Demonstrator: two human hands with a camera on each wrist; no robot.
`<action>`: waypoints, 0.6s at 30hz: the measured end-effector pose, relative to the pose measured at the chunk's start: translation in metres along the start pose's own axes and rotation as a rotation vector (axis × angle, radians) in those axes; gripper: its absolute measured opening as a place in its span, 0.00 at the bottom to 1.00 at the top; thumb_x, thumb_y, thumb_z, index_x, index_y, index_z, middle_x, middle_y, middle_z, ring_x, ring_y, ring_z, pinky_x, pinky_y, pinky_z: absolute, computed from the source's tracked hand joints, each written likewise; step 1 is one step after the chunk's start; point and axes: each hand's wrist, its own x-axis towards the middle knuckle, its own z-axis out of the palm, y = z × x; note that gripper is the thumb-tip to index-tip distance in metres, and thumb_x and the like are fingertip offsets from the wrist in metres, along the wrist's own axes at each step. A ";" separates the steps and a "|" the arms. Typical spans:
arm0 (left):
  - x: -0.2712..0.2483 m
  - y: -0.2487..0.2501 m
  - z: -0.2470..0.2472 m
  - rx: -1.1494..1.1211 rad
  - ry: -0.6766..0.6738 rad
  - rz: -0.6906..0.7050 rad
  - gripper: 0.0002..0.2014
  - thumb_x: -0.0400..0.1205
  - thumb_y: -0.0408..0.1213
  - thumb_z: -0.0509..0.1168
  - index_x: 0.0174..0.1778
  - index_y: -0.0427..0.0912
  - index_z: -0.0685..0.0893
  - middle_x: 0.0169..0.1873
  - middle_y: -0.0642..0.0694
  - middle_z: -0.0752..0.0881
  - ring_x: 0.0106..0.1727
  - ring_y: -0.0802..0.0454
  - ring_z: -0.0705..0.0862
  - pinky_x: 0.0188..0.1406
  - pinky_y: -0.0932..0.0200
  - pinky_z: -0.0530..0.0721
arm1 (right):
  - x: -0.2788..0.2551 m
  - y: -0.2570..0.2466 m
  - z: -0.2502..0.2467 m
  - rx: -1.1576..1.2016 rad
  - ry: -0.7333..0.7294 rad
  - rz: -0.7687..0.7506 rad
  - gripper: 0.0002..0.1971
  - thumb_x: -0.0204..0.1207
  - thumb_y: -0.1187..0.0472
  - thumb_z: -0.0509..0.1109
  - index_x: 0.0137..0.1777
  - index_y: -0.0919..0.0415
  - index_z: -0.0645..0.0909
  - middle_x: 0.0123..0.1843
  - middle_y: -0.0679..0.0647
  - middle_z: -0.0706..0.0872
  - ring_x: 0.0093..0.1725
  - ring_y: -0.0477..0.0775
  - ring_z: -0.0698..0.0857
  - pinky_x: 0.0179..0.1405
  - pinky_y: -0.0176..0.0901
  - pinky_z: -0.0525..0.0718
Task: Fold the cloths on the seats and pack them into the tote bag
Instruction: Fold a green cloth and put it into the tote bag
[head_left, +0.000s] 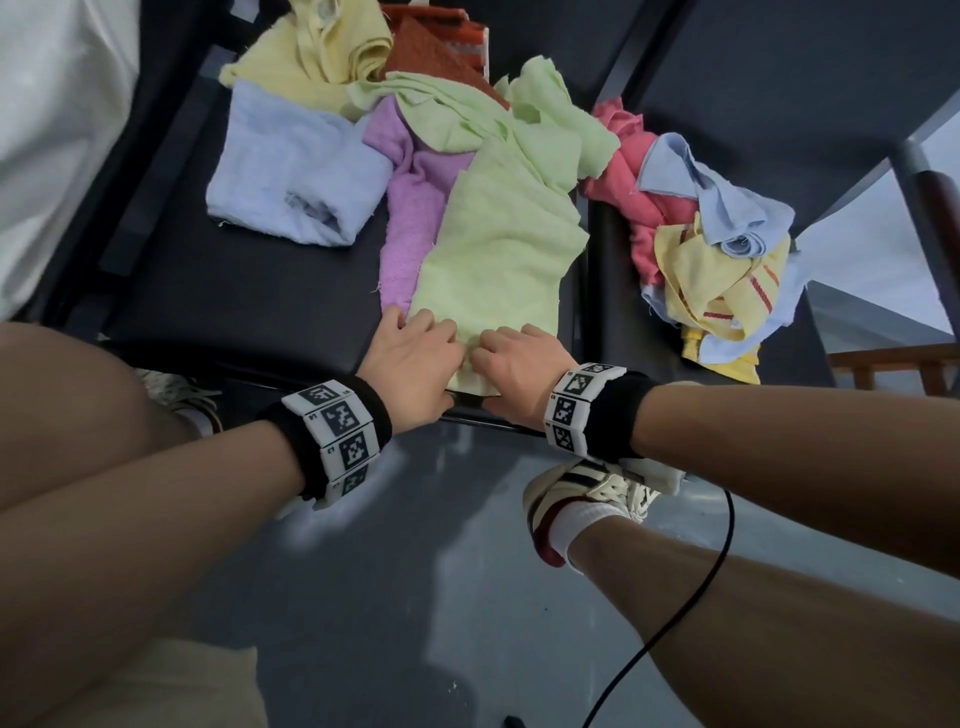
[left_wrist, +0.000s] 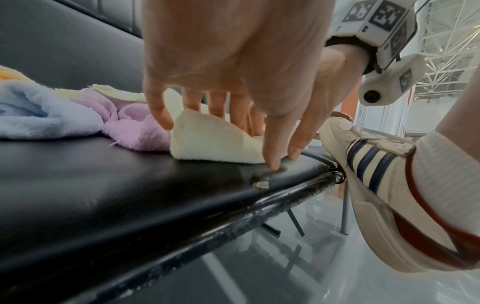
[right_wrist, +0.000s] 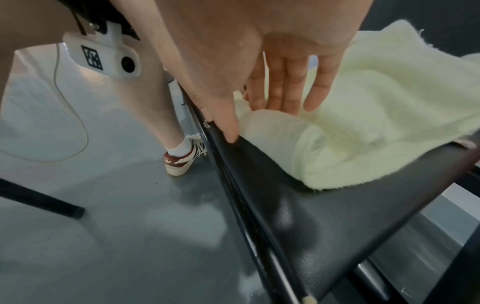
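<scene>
Left to right, head view: white tote bag (head_left: 47, 130) at the far left edge, beside the black seat (head_left: 234, 301). On this seat lie a pale blue cloth (head_left: 291, 171), a lilac cloth (head_left: 410, 208) and, partly over the lilac one, a light green cloth (head_left: 498, 244) spread toward the seat's front edge. A yellow cloth (head_left: 311, 47) and a rust-orange cloth (head_left: 436, 52) lie behind them. Left hand (head_left: 410, 364) and right hand (head_left: 524, 369) rest side by side, nearly touching, on the green cloth's near edge; fingers (left_wrist: 161, 111) of each hand are extended and slightly spread, pressing the rolled hem (right_wrist: 283, 131) down against the seat, thumbs at the seat's rim. On the adjoining seat (head_left: 608, 291) to the right, a heap: red cloth (head_left: 628, 171), blue cloth (head_left: 727, 208), yellow striped cloth (head_left: 722, 296).
</scene>
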 end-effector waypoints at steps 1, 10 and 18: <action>0.000 0.000 0.000 0.004 -0.003 0.000 0.18 0.77 0.52 0.68 0.61 0.50 0.81 0.58 0.52 0.78 0.63 0.48 0.75 0.64 0.46 0.67 | 0.001 0.000 0.000 0.005 -0.009 0.012 0.19 0.77 0.58 0.68 0.69 0.58 0.77 0.64 0.54 0.80 0.62 0.58 0.79 0.55 0.47 0.71; -0.004 0.002 0.001 0.004 -0.011 -0.010 0.18 0.75 0.44 0.70 0.61 0.48 0.79 0.57 0.49 0.77 0.62 0.45 0.75 0.61 0.46 0.68 | 0.006 0.000 -0.004 0.272 -0.112 0.103 0.14 0.75 0.58 0.66 0.60 0.55 0.83 0.57 0.54 0.84 0.54 0.61 0.83 0.51 0.49 0.81; -0.002 -0.001 0.000 -0.023 0.043 0.024 0.14 0.81 0.49 0.64 0.57 0.47 0.86 0.56 0.50 0.79 0.63 0.45 0.74 0.60 0.47 0.68 | -0.001 0.001 0.009 0.220 0.040 0.061 0.20 0.71 0.56 0.71 0.63 0.62 0.85 0.54 0.58 0.79 0.53 0.61 0.78 0.51 0.57 0.81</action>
